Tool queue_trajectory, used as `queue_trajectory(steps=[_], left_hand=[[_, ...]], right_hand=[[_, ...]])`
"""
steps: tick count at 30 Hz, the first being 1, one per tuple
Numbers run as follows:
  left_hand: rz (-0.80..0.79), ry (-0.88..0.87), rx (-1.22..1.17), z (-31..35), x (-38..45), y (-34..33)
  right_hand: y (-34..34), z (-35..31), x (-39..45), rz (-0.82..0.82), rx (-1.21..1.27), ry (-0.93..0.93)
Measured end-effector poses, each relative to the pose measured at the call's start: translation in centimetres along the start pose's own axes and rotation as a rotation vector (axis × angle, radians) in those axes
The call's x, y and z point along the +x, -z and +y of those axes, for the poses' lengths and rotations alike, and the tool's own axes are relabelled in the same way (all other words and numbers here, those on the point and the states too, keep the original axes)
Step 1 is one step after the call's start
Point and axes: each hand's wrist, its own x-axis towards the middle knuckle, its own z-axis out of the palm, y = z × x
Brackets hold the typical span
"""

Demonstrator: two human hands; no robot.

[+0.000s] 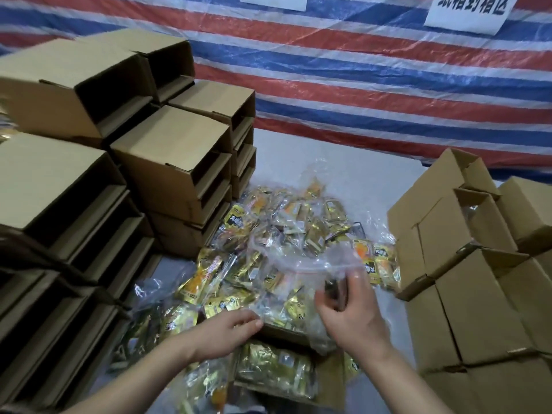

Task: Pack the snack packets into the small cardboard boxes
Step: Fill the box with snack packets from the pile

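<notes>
A: Where are our hands, and what do they hold?

B: Our right hand (349, 312) is raised over the heap, fingers curled and pinching the rim of a clear plastic bag (301, 264). Our left hand (230, 330) lies lower, fingers bent at the far edge of the open box (286, 369) near us; whether it grips the cardboard or the plastic we cannot tell, since motion blurs it.

A: And the snack packets?

B: The snack packets (268, 234) lie in a loose gold and orange heap in the middle, many under clear plastic. Some already sit inside the open box.

A: How much room do we have?

B: Little at the sides. Stacked empty boxes (167, 156), mouths facing right, wall in our left and touch the heap's edge. Closed boxes (466, 288) stand on our right, just beside the packets. Beyond the heap there is a bare stretch of pale grey floor (343, 162).

A: And the room?

B: A red, white and blue striped tarp (358, 70) backs everything, with two white paper signs (469, 10) on it.
</notes>
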Motion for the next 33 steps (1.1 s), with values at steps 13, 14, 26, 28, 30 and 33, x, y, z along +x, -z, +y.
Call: queue_trajectory(steps=[13,14,26,28,30,33], left_hand=[[0.104,0.006,-0.296,-0.1,1.2,-0.2],[0.111,0.009,-0.305,-0.1,1.4,-0.2],[0.144,-0.009,-0.294,-0.1,2.1,-0.7],[0.144,-0.013,-0.309,-0.2,1.9,-0.7],[0.151,-0.007,-0.339,-0.3,1.6,-0.6],[0.128,-0.01,-0.355,-0.5,1.3,-0.5]], right_hand=[[-3.8,0.0,-3.7,-0.796,-0.231,0.306],[-3.9,0.0,-3.4,-0.861,-0.305,0.267],[-9.8,1.6,-3.0,-1.191,-0.493,-0.007],[-10.6,2.2,-3.4,-1.209,-0.478,-0.037],[-10.2,2.6,-3.1,-1.212,-0.293,-0.172],[-8.1,2.7,-2.4,-1.214,-0.074,-0.309]])
